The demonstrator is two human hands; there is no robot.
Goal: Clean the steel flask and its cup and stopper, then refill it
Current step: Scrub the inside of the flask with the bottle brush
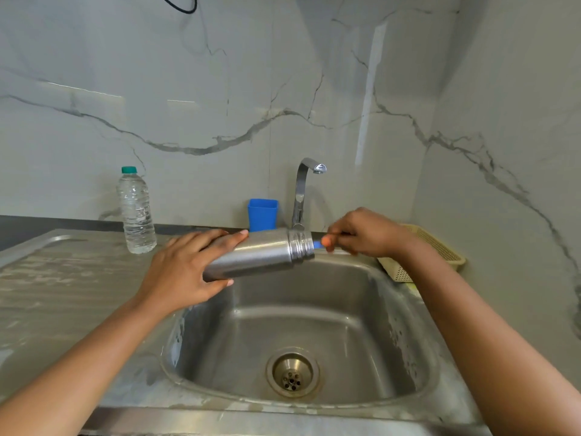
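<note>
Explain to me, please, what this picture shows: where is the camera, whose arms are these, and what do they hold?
There is no machine here. A person wears one wide camera on the head, so you see their own arms. The left hand grips a steel flask, held sideways over the sink, its threaded mouth toward the right. The right hand pinches a small blue thing at that mouth; I cannot tell what. At the left stands a clear water bottle. Behind the sink are a blue cup and the tap; at the right, a pale basket.
</note>
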